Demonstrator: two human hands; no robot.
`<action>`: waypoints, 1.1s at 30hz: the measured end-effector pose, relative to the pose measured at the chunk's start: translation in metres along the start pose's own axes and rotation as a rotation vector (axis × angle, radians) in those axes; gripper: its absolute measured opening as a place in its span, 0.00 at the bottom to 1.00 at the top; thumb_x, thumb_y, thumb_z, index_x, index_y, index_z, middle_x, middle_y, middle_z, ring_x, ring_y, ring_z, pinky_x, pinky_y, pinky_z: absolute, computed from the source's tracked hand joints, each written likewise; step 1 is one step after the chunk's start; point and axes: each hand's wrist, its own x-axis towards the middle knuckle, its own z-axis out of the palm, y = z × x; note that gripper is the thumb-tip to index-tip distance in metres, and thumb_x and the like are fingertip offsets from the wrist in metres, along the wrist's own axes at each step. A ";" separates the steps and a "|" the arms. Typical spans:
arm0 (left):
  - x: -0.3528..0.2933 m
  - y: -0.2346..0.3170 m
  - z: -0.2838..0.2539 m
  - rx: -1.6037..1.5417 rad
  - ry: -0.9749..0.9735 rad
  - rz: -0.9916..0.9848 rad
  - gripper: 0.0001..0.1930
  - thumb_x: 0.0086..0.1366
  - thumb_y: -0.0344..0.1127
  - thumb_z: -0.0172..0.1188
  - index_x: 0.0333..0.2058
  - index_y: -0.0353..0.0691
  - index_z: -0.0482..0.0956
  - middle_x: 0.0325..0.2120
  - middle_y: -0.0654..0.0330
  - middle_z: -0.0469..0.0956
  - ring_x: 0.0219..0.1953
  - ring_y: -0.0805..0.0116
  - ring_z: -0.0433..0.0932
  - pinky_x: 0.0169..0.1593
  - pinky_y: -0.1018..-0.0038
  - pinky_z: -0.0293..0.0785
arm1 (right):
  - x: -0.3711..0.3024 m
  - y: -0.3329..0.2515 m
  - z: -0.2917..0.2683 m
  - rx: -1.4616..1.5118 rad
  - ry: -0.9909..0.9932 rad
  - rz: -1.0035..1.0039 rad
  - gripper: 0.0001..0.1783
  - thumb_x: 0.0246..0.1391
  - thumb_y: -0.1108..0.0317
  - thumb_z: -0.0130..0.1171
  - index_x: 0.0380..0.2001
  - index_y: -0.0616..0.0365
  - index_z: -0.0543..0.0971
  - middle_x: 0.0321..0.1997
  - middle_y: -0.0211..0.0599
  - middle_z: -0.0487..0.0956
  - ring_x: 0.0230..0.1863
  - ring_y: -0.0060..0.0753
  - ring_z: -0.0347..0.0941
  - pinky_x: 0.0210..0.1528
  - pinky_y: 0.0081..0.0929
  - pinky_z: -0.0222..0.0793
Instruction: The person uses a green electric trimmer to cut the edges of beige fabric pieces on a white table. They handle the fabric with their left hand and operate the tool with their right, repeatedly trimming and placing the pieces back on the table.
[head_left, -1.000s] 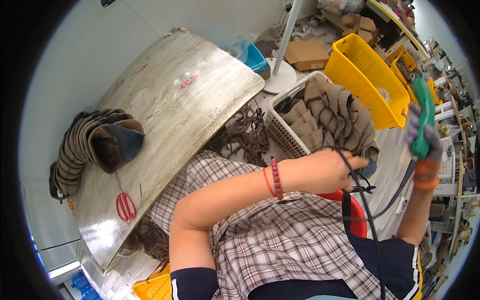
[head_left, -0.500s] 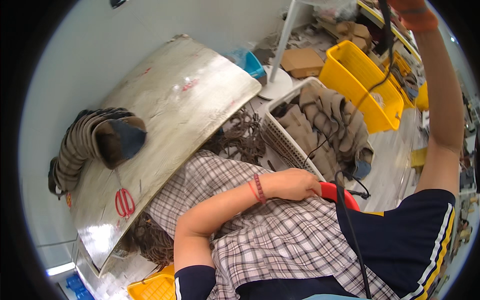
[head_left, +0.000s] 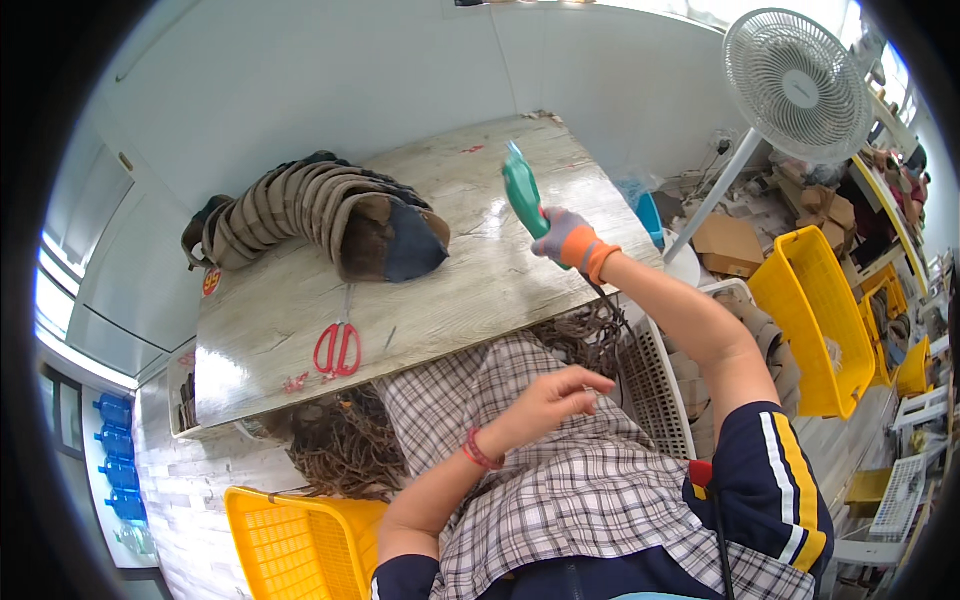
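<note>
In a grey and orange work glove, my right hand (head_left: 572,243) grips a green corded handheld tool (head_left: 524,195) above the table (head_left: 470,300). The tool points up and away, and its exact kind is unclear. My left hand (head_left: 556,402) is bare, fingers loosely stretched, hovering over the plaid apron (head_left: 560,490) on my lap. A curved stack of nested grey-brown fabric pieces (head_left: 300,215) lies on the table's left half, a dark blue patch at its near end. Red-handled scissors (head_left: 338,350) rest at the front edge.
A white basket (head_left: 660,385) of similar fabric pieces stands right of my lap. Yellow crates stand at right (head_left: 810,320) and lower left (head_left: 300,545). A white fan (head_left: 797,88) rises behind the table's right end. Stringy brown scraps (head_left: 345,445) hang below the table edge.
My right hand has come from the upper right to over the table, now showing the green tool. My left hand has lifted from beside my right hip toward the table. The view has turned.
</note>
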 end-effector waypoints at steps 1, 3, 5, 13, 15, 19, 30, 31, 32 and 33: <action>-0.002 -0.002 0.003 0.086 -0.048 0.025 0.16 0.62 0.25 0.53 0.50 0.37 0.74 0.48 0.58 0.72 0.39 0.75 0.75 0.43 0.77 0.73 | 0.009 0.013 0.012 -0.045 -0.014 0.059 0.40 0.32 0.59 0.62 0.54 0.62 0.70 0.40 0.52 0.78 0.40 0.47 0.77 0.43 0.34 0.72; -0.004 0.032 0.019 0.071 -0.148 0.093 0.18 0.62 0.24 0.53 0.52 0.38 0.72 0.54 0.57 0.67 0.40 0.74 0.75 0.45 0.76 0.73 | 0.016 0.034 0.021 -0.105 -0.101 0.176 0.42 0.34 0.58 0.61 0.57 0.61 0.67 0.47 0.52 0.77 0.44 0.48 0.76 0.46 0.34 0.71; -0.004 0.073 0.037 0.082 -0.275 0.170 0.21 0.61 0.24 0.53 0.55 0.40 0.70 0.59 0.55 0.62 0.42 0.71 0.75 0.45 0.75 0.74 | 0.022 0.041 0.025 -0.196 -0.145 0.240 0.41 0.36 0.57 0.60 0.58 0.59 0.67 0.49 0.51 0.76 0.46 0.47 0.75 0.47 0.35 0.70; 0.015 0.102 0.085 0.233 -0.400 0.673 0.28 0.56 0.32 0.61 0.56 0.35 0.66 0.54 0.46 0.66 0.45 0.51 0.74 0.44 0.65 0.74 | 0.025 0.044 0.049 -0.521 -0.066 0.230 0.35 0.45 0.50 0.59 0.56 0.52 0.68 0.55 0.47 0.68 0.50 0.51 0.72 0.50 0.40 0.70; 0.020 0.109 0.093 0.237 -0.402 0.727 0.29 0.54 0.32 0.62 0.55 0.34 0.66 0.49 0.45 0.68 0.42 0.51 0.74 0.42 0.65 0.74 | 0.012 0.051 0.042 -0.507 -0.025 0.139 0.34 0.48 0.48 0.57 0.56 0.52 0.67 0.54 0.48 0.69 0.49 0.52 0.71 0.51 0.40 0.69; 0.025 0.116 0.100 0.241 -0.525 0.755 0.27 0.53 0.29 0.61 0.54 0.34 0.67 0.46 0.48 0.69 0.39 0.53 0.74 0.39 0.65 0.73 | -0.035 0.067 0.012 -0.434 0.085 -0.042 0.28 0.52 0.48 0.53 0.51 0.55 0.71 0.51 0.49 0.71 0.49 0.50 0.72 0.52 0.39 0.67; 0.044 0.101 0.148 0.095 -0.787 0.881 0.11 0.49 0.27 0.58 0.33 0.35 0.69 0.26 0.56 0.71 0.31 0.56 0.73 0.29 0.65 0.68 | -0.415 0.030 -0.160 0.215 -1.086 0.431 0.17 0.51 0.54 0.62 0.31 0.58 0.83 0.27 0.37 0.82 0.34 0.35 0.78 0.40 0.30 0.71; 0.045 0.107 0.153 0.081 -0.754 0.905 0.11 0.49 0.27 0.58 0.32 0.35 0.69 0.26 0.56 0.70 0.30 0.56 0.72 0.29 0.65 0.68 | -0.466 0.058 -0.129 0.129 -0.933 0.277 0.15 0.52 0.55 0.62 0.34 0.55 0.83 0.28 0.40 0.82 0.31 0.37 0.78 0.38 0.30 0.72; 0.046 0.109 0.162 0.106 -0.688 0.906 0.11 0.49 0.27 0.58 0.31 0.35 0.68 0.26 0.56 0.70 0.29 0.56 0.72 0.29 0.65 0.68 | -0.484 0.063 -0.115 0.146 -0.903 0.293 0.14 0.52 0.55 0.61 0.33 0.55 0.82 0.28 0.40 0.81 0.30 0.36 0.77 0.37 0.29 0.71; 0.051 0.111 0.172 0.014 -0.640 0.920 0.11 0.49 0.29 0.59 0.30 0.35 0.67 0.27 0.54 0.69 0.31 0.55 0.72 0.31 0.65 0.68 | -0.487 0.062 -0.104 0.175 -0.874 0.340 0.14 0.52 0.56 0.61 0.33 0.55 0.81 0.27 0.39 0.81 0.30 0.35 0.76 0.36 0.29 0.71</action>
